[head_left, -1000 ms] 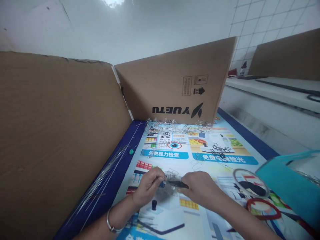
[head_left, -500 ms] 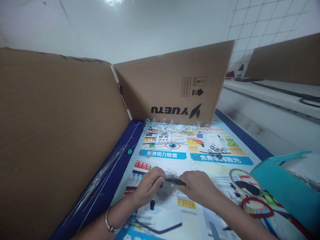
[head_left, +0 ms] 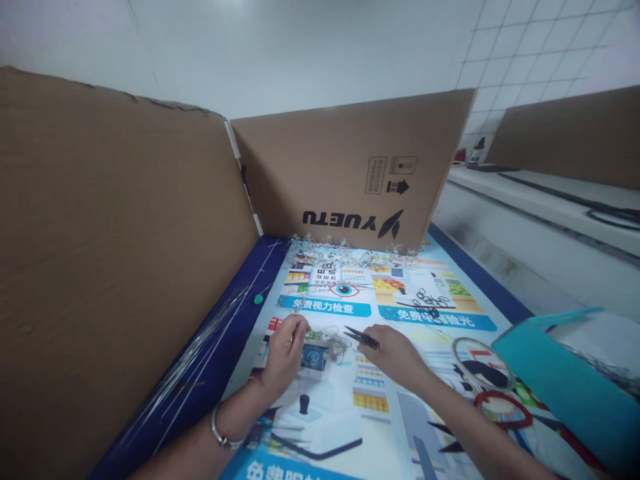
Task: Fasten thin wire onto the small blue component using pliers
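At the desk's [head_left: 385, 443] right edge: turquoise box [head_left: 560, 373], wire pieces [head_left: 607, 370] inside. Over the desk's middle: pliers [head_left: 361, 337], tips parted, gripped in the right hand's [head_left: 395, 353] fingers. Left hand [head_left: 285, 350]: fingers pinched together, contents indiscernible. Between hands: thin wire loops [head_left: 337, 347].

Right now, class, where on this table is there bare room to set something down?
Seemingly bare: the right blue border beyond the teal box, and the printed sheet between the forearms. Crowded: at the back cardboard, clear pieces; on the left border, wires; between left hand and black tool, loose wire.
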The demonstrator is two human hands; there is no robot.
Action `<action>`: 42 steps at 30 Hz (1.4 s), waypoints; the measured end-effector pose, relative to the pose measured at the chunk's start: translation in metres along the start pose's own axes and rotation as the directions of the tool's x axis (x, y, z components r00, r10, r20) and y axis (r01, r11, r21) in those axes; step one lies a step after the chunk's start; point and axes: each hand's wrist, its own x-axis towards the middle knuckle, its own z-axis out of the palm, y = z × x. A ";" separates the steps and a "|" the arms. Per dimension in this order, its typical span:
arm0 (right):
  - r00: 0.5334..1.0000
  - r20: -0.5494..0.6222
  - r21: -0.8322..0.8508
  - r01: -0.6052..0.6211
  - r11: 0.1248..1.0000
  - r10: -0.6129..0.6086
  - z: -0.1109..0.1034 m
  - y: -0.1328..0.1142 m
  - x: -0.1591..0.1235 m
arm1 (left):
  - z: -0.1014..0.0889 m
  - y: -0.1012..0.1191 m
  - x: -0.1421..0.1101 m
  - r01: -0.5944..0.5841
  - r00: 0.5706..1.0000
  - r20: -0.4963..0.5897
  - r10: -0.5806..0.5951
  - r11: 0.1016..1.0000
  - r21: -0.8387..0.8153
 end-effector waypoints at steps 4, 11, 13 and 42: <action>0.999 -0.030 -0.027 0.018 0.999 -0.019 0.014 -0.007 0.000 | 0.000 -0.001 0.004 0.023 0.999 -0.031 -0.024 1.000 -0.020; 0.997 -0.069 -0.060 0.021 0.998 -0.025 0.020 -0.017 0.005 | 0.002 -0.005 0.008 0.128 0.989 -0.058 -0.138 0.980 -0.153; 0.998 -0.060 -0.063 -0.003 0.998 -0.001 0.019 -0.018 0.007 | 0.002 -0.009 0.009 0.147 0.986 -0.053 -0.159 0.973 -0.178; 0.993 0.020 0.330 -0.115 0.937 0.115 0.023 -0.013 0.021 | 0.001 -0.018 0.008 0.193 0.960 -0.159 -0.232 0.954 -0.229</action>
